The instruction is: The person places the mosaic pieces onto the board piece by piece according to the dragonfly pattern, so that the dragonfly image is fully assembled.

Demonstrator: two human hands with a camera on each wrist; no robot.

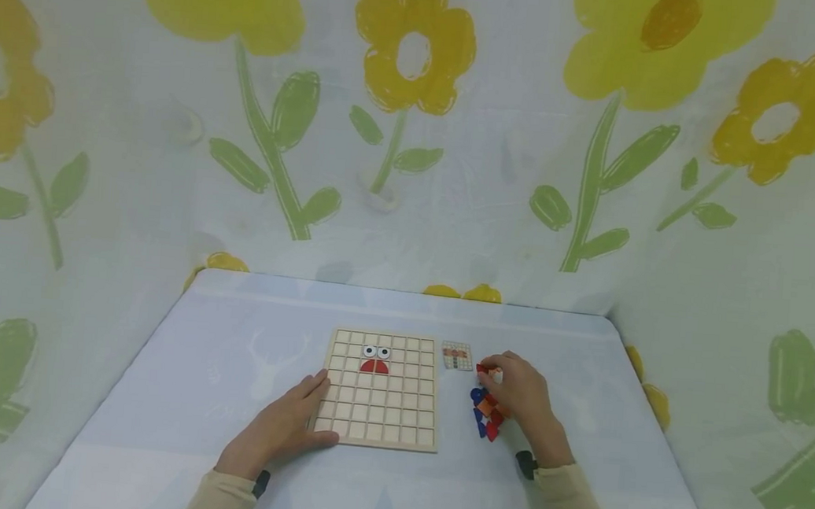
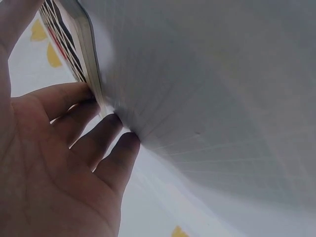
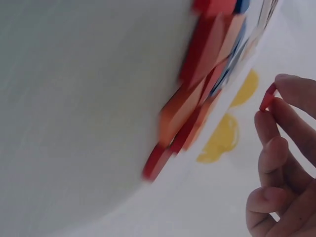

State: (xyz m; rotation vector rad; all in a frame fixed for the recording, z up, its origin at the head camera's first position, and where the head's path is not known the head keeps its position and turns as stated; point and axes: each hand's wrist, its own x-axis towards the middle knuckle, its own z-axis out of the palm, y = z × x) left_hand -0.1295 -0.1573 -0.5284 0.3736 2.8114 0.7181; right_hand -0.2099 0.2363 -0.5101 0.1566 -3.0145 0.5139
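A square wooden grid board [image 1: 377, 408] lies on the table, with two eye tiles [image 1: 376, 352] and two red quarter-round tiles [image 1: 374, 367] in its upper cells. My left hand [image 1: 289, 420] rests against the board's left edge, its thumb by the lower left corner. In the left wrist view, fingertips [image 2: 114, 121] touch the board's side and the table. Between thumb and fingers, my right hand [image 1: 522, 393] pinches a small red tile [image 3: 268, 96] above the table. Beneath and beside that hand lies a cluster of red, orange and blue tiles [image 1: 485, 410], partly hidden by it.
A small pattern card [image 1: 457, 356] with a printed grid lies right of the board's upper corner. The pale table [image 1: 230, 352] is bordered at the back and sides by a flower-printed cloth [image 1: 453, 210].
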